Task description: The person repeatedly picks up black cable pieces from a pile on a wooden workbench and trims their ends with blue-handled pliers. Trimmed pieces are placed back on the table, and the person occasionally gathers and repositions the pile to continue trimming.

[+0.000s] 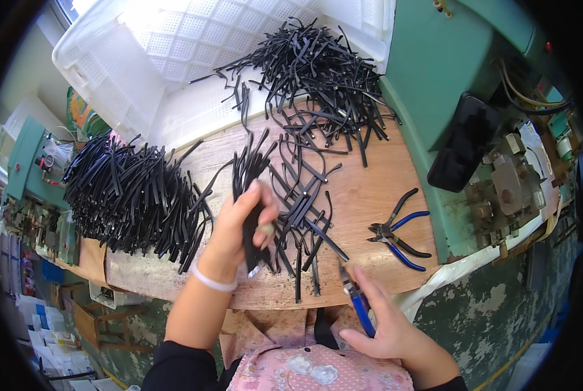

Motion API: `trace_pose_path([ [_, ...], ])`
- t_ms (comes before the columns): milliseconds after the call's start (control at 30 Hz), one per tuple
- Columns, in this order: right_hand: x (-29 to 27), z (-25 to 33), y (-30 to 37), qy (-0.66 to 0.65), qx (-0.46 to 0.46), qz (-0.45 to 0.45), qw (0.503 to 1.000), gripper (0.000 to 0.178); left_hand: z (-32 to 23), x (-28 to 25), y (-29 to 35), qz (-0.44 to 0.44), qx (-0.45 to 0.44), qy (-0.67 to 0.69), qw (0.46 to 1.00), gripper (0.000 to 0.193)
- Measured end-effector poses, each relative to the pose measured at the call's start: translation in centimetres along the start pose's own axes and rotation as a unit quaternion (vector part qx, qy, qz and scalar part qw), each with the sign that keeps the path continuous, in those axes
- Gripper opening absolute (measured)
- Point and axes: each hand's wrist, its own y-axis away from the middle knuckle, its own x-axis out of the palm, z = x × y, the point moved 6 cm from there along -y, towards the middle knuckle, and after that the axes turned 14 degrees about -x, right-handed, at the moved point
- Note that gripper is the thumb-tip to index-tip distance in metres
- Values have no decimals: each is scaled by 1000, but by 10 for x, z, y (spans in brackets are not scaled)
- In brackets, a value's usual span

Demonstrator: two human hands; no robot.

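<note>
My left hand (229, 225) is closed round an upright bundle of thin black strips (249, 171) that look like eyeglass temples; its fingers are slightly blurred. Low on the right, my right hand (388, 326) grips blue-handled pliers (362, 311), their jaws pointing up and away from me. The jaws are close to the end of a loose black strip (328, 240); I cannot tell whether they touch. Several more strips are scattered on the wooden tabletop (383, 169) between and beyond my hands.
A dense heap of black strips (132, 195) lies left, another pile (317, 81) at the mouth of a tipped white crate (194, 32). Other pliers (386, 231) with blue and dark handles rest right. A green machine (435, 72) with a black phone (464, 143) borders the right side.
</note>
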Motion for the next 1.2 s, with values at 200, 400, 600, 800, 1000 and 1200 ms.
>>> trace_pose_path([
  [200, 4, 28, -15, 305, -142, 73, 939, 66, 27, 24, 35, 142, -81, 164, 973, 39],
  [400, 10, 39, -20, 356, -183, 103, 911, 66, 25, 33, 45, 176, -82, 176, 965, 41],
  [600, 8, 42, -16, 287, -172, 90, 938, 59, 25, 42, 49, 194, -65, 190, 960, 45],
  [800, 6, 54, -18, 376, -203, 83, 900, 61, 27, 41, 52, 191, -66, 187, 961, 45],
  [1000, 3, 51, -15, 339, -196, 114, 913, 63, 24, 41, 62, 138, 20, 126, 982, 45],
  [1200, -5, 51, -18, 269, -164, 108, 943, 66, 11, 55, 95, 45, 309, -38, 949, 44],
])
